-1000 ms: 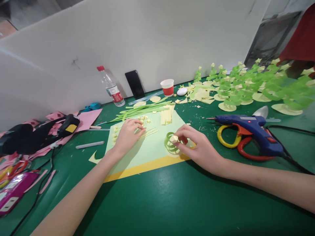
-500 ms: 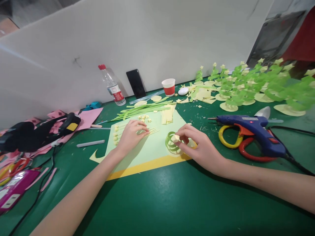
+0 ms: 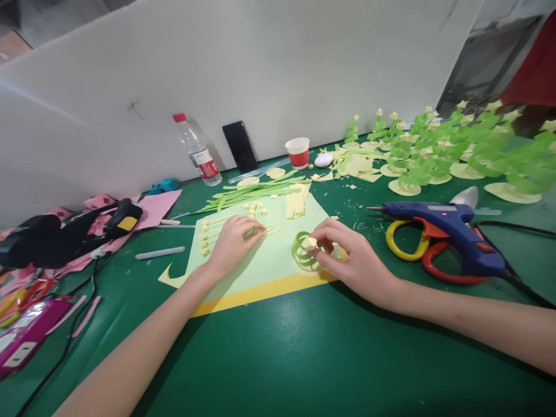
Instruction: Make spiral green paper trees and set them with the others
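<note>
My left hand [image 3: 232, 240] lies on a pale green paper sheet [image 3: 269, 263], fingers pinched on thin yellow paper sticks [image 3: 267, 231]. My right hand [image 3: 351, 258] rests at the sheet's right edge, fingertips closed on a small yellow paper piece [image 3: 309, 243] on top of a coiled green paper strip [image 3: 303, 258]. More small yellow star pieces [image 3: 253, 207] and a stack of yellow paper strips [image 3: 295, 204] lie on the sheet beyond my hands.
A blue glue gun [image 3: 443, 223] lies over red and yellow scissors [image 3: 412, 252] at right, its cable trailing right. Green paper trees [image 3: 438, 153] crowd the back right. A water bottle [image 3: 197, 152], phone [image 3: 239, 147] and red cup [image 3: 297, 153] stand by the white wall. Black tool [image 3: 65, 234] and pink paper at left.
My left hand has slid slightly right along the yellow sticks and closed on them. My right hand has hardly moved.
</note>
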`<control>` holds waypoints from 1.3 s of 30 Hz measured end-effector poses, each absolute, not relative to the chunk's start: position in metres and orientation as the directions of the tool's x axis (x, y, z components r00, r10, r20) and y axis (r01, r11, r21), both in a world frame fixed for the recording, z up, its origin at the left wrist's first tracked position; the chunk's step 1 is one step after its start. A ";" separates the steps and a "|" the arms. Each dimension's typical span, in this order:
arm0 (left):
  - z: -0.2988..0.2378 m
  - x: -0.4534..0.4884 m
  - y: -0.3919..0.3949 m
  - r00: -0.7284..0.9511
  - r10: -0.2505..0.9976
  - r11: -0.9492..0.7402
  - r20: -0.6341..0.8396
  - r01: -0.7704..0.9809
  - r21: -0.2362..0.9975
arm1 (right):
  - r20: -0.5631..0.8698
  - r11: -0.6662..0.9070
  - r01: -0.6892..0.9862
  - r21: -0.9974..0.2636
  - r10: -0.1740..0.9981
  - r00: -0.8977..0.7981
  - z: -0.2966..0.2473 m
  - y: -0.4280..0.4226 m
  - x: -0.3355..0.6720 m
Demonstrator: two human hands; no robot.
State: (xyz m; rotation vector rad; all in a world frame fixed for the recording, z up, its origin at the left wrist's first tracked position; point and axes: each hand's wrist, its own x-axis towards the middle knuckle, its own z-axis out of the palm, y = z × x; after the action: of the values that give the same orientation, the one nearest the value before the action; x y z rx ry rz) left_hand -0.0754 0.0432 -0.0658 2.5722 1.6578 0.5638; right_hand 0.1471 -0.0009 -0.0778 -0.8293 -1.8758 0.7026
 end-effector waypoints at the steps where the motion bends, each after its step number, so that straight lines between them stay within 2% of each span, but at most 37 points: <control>1: -0.066 -0.075 0.043 0.367 0.887 -0.431 0.281 0.877 0.215 | 0.524 0.609 0.246 -0.754 0.784 -0.333 -0.078 -0.001 0.147; 14: -0.069 -0.075 0.042 0.383 0.871 -0.445 0.309 0.880 0.165 | 0.544 0.624 0.234 -0.746 0.773 -0.325 -0.079 -0.001 0.147; 32: -0.068 -0.076 0.041 0.361 0.894 -0.419 0.265 0.883 0.213 | 0.545 0.626 0.238 -0.742 0.771 -0.328 -0.080 0.000 0.148; 35: -0.064 -0.079 0.042 0.379 0.900 -0.422 0.218 0.881 0.213 | 0.543 0.626 0.239 -0.743 0.771 -0.333 -0.079 0.000 0.148; 39: -0.048 -0.087 0.041 0.444 0.893 -0.448 0.069 0.870 0.206 | 0.542 0.625 0.239 -0.743 0.771 -0.334 -0.079 -0.001 0.148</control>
State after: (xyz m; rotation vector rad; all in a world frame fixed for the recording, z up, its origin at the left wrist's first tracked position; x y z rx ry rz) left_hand -0.0872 0.0410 -0.0480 2.5482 1.5666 0.2522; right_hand 0.1477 -0.0010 -0.0788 -0.8058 -1.8759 0.6869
